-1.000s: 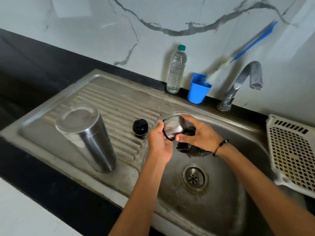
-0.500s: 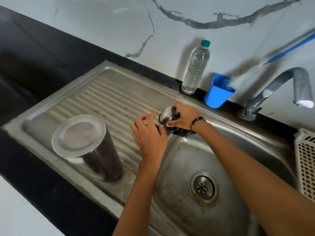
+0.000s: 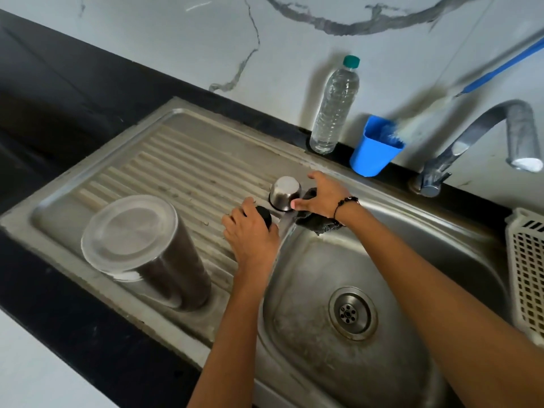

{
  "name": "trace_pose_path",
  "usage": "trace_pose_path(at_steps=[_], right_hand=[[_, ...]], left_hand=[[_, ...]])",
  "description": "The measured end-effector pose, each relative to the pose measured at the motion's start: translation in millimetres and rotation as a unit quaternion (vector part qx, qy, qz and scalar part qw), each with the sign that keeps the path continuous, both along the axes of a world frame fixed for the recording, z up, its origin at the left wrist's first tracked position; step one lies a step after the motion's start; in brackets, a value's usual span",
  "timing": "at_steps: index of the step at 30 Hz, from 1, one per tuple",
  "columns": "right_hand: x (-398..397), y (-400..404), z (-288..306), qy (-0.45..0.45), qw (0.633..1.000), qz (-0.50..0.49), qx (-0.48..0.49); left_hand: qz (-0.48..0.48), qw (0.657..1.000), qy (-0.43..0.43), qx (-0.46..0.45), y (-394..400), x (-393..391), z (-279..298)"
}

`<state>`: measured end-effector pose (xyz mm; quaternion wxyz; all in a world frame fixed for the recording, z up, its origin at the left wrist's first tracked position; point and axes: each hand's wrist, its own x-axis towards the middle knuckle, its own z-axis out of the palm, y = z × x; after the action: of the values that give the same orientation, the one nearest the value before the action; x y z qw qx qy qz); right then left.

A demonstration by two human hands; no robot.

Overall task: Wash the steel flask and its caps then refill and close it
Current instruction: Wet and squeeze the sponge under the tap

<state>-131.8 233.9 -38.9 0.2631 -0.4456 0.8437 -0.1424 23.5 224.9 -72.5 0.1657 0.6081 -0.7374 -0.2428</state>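
Observation:
The steel flask (image 3: pixel 147 251) stands upside down on the left of the drainboard (image 3: pixel 182 160). The steel cup cap (image 3: pixel 284 192) sits mouth down at the drainboard's right end, beside the basin. My right hand (image 3: pixel 323 198) is next to it, thumb against the cap's base and forefinger spread above it, with a dark scrub pad (image 3: pixel 318 223) tucked under the palm. My left hand (image 3: pixel 250 234) curls round the small black inner cap (image 3: pixel 264 214), which rests on the drainboard just in front of the steel cap and is mostly hidden.
The sink basin (image 3: pixel 412 260) with its drain (image 3: pixel 352 313) lies below my arms. The tap (image 3: pixel 482 134) arches at the right and no water runs. A plastic water bottle (image 3: pixel 335 107) and a blue cup (image 3: pixel 374 148) holding a brush stand behind. A white basket (image 3: pixel 527 275) sits at the right.
The steel cap went from between both hands over the basin to mouth down on the drainboard. My left hand let go of it and closed over the black cap.

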Motion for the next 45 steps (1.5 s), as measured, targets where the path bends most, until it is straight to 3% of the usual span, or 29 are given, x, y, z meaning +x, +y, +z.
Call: trace_pose_path(at_steps=[2,4,6,7,9,10,11,12,13,14,16,17,19,21,23,27,30,31,34,36,40,42,45], right_hand=[[-2.2,19.0,7.8,-0.04,0.998,-0.044,-0.019],[-4.6,46.6,17.0,-0.066,0.993,-0.09,-0.029],[-9.0,78.3,22.5,-0.117,0.982,-0.139,-0.045],[-10.9,94.6,23.4,-0.149,0.974,-0.163,-0.057],[-13.3,130.7,19.8,-0.202,0.951,-0.219,-0.08],[-12.8,148.8,14.7,-0.211,0.942,-0.248,-0.086],[-11.2,164.0,8.3,-0.204,0.937,-0.27,-0.085],[-9.5,176.5,0.3,-0.188,0.937,-0.285,-0.077],[-7.0,189.7,-6.5,-0.179,0.934,-0.299,-0.077],[-4.8,198.6,-10.9,-0.182,0.928,-0.313,-0.091],[0.1,214.5,-17.4,-0.19,0.903,-0.349,-0.162],[3.1,218.9,-17.5,-0.203,0.882,-0.371,-0.209],[11.4,227.2,-17.4,-0.278,0.808,-0.427,-0.296],[19.4,231.2,-18.8,-0.337,0.743,-0.462,-0.349],[26.4,231.9,-22.7,-0.312,0.728,-0.48,-0.376],[47.2,233.8,-22.5,-0.127,0.789,-0.462,-0.384],[69.2,234.6,-27.2,-0.001,0.86,-0.343,-0.377],[77.3,233.3,-32.0,0.029,0.879,-0.289,-0.379],[90.6,228.2,-42.5,0.07,0.911,-0.197,-0.356],[84.7,226.7,-40.3,0.151,0.908,-0.151,-0.36],[62.7,228.7,-27.7,0.322,0.872,-0.013,-0.369],[57.3,227.6,-20.8,0.338,0.863,-0.004,-0.376],[54.0,221.7,-8.9,0.268,0.887,-0.069,-0.37]], left_hand=[[0.002,0.997,0.073,0.014,-1.7,0.1,14.1],[-0.004,0.972,0.224,0.07,0.4,-0.2,36.3],[-0.035,0.9,0.392,0.187,6.1,-2.7,53.6],[-0.058,0.844,0.464,0.264,9.3,-3.0,60.0],[-0.12,0.745,0.521,0.4,23.4,-5.7,58.6],[-0.147,0.761,0.467,0.425,36.0,-9.7,51.5],[-0.177,0.825,0.34,0.416,52.2,-13.7,43.3],[-0.185,0.901,0.201,0.338,65.5,-20.3,26.0],[-0.182,0.948,0.084,0.248,79.9,-23.7,14.7],[-0.196,0.955,0.057,0.214,90.5,-27.7,8.6],[-0.241,0.916,0.139,0.289,109.1,-30.6,15.9],[-0.238,0.916,0.145,0.288,110.8,-34.4,18.4],[-0.22,0.935,0.085,0.265,114.2,-40.0,14.9],[-0.23,0.902,0.082,0.357,123.3,-38.2,4.0],[-0.218,0.879,0.122,0.406,129.5,-38.2,-1.2],[-0.164,0.854,0.231,0.437,133.6,-45.3,12.9],[-0.09,0.803,0.318,0.495,135.2,-48.3,18.9],[-0.077,0.799,0.331,0.495,135.9,-49.1,21.8],[-0.077,0.831,0.311,0.456,136.0,-48.4,28.6],[-0.08,0.841,0.293,0.448,136.5,-44.6,33.0],[-0.083,0.824,0.294,0.477,134.8,-39.6,40.3],[-0.078,0.822,0.316,0.467,135.7,-41.4,43.2],[-0.059,0.832,0.354,0.423,140.4,-45.1,42.0]])
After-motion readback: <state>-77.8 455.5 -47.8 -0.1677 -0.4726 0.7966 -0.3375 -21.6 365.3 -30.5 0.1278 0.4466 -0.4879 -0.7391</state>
